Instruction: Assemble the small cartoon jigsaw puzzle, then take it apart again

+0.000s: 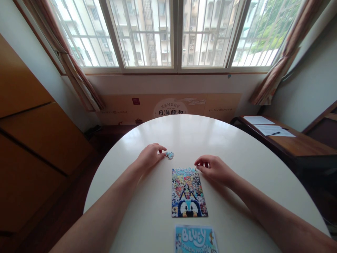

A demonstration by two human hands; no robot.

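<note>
Left hand (150, 154): thumb and forefinger parted, empty, beside loose jigsaw pieces (170, 155). Right hand (215, 169): fingers curled, hold unclear, at upper-right corner of Bluey jigsaw puzzle (187, 193).

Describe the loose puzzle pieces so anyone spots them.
On the round white table, find the rectangular puzzle with the dog face. Past its far-left corner, by the left hand, sits a small bluish cluster. Its ragged outline sets it apart from the rectangle.
</note>
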